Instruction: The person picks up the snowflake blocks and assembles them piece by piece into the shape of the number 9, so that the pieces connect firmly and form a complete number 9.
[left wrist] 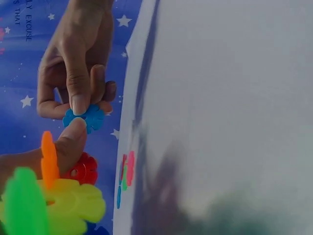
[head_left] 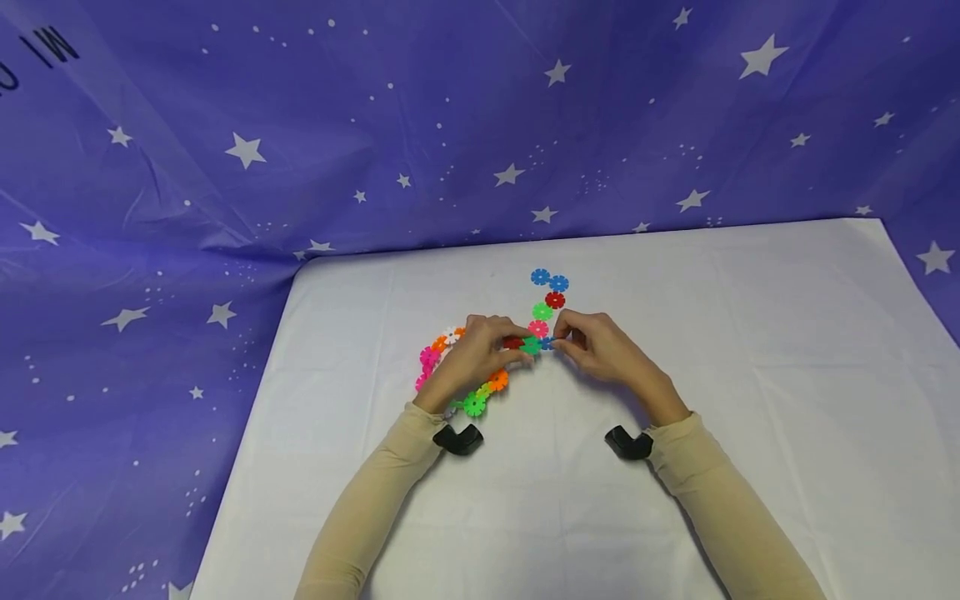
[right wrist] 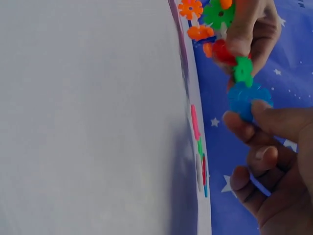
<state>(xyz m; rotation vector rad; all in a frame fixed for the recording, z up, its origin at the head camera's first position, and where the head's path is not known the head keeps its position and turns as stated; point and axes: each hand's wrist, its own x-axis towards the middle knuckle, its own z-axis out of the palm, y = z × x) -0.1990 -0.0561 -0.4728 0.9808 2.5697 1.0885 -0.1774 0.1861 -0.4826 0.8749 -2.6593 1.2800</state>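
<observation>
My left hand (head_left: 483,354) pinches a chain of joined plastic snowflake discs near its end, at a red disc (right wrist: 222,53) and a green disc (right wrist: 242,71). More of the chain curves around that hand, with magenta discs (head_left: 429,357), an orange disc (head_left: 498,380) and a bright green disc (head_left: 474,404). Between thumb and fingertips, my right hand (head_left: 603,346) grips a blue snowflake disc (right wrist: 242,100), which meets the green disc's edge. Whether their slots are fully interlocked, I cannot tell. A yellow disc (left wrist: 78,203) looms close in the left wrist view.
Just beyond the hands, loose-looking discs lie in a line on the white tablecloth (head_left: 750,467): pink (head_left: 538,329), light green (head_left: 542,312), red (head_left: 555,300) and two blue (head_left: 558,284). A purple starry cloth (head_left: 450,108) hangs behind the table.
</observation>
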